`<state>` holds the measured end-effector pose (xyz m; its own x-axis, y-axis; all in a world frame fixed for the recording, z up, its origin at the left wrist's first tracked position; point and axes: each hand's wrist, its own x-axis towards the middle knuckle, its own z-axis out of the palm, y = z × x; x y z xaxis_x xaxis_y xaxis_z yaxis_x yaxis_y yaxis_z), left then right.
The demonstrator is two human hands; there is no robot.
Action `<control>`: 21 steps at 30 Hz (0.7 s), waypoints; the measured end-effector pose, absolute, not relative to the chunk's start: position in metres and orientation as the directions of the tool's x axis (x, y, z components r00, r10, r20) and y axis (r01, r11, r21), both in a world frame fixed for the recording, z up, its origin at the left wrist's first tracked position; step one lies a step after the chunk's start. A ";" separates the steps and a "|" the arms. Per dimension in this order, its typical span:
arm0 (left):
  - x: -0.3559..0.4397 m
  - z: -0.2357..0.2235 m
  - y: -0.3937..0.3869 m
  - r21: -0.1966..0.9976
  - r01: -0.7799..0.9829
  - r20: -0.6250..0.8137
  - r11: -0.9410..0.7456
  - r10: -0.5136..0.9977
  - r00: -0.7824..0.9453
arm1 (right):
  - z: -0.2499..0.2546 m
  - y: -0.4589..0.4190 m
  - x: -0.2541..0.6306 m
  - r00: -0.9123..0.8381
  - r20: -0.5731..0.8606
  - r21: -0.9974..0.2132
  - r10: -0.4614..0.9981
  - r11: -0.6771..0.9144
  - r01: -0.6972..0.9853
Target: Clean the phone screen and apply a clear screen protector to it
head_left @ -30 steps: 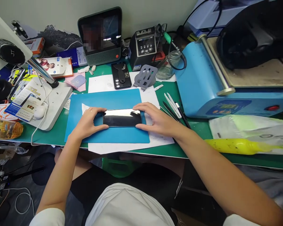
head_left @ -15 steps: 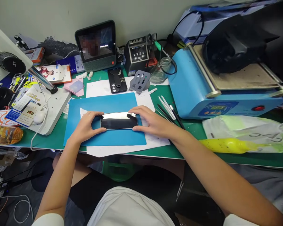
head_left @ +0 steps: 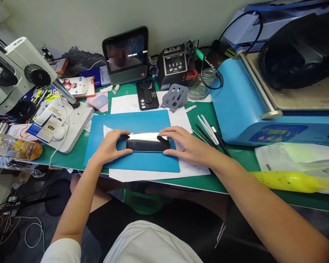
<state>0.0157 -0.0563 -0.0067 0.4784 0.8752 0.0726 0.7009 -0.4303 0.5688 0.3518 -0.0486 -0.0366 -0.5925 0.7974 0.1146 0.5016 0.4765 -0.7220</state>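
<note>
A smartphone lies sideways between my hands, its dark glossy screen facing up and a bright reflection along the far half. My left hand grips its left end, thumb on the near edge and fingers on the far edge. At the other end my right hand holds it the same way. Beneath is a blue mat, laid over white paper on the green bench top. Whether the phone rests on the mat or sits just above it, I cannot tell.
Behind the mat are a black phone case, a grey folding stand, a soldering station and a smart display. Tweezers and pens lie right, near a blue machine. A microscope stands left; a yellow bottle lies front right.
The camera view has turned slightly left, so everything sits farther right in the picture. Both hands keep the same hold on the smartphone.
</note>
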 end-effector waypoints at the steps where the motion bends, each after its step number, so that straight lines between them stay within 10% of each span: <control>1: 0.016 -0.007 -0.057 0.570 0.700 0.073 -0.430 0.875 0.478 | -0.038 -0.049 0.352 -0.594 0.119 -0.717 0.796 0.482 0.503; 15: 0.020 -0.006 -0.061 0.517 0.682 0.141 -0.517 0.837 0.528 | -0.048 -0.051 0.354 -0.628 0.141 -0.653 0.766 0.548 0.522; 21: 0.014 0.015 -0.066 0.360 0.772 0.397 -0.524 0.835 0.382 | -0.049 -0.051 0.346 -0.548 0.223 -0.642 0.806 0.545 0.539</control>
<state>0.0140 -0.0662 0.0148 0.3816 0.8349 0.3967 0.7718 -0.5240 0.3603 0.3465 -0.0512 -0.0494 -0.5482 0.8060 0.2233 0.5394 0.5447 -0.6421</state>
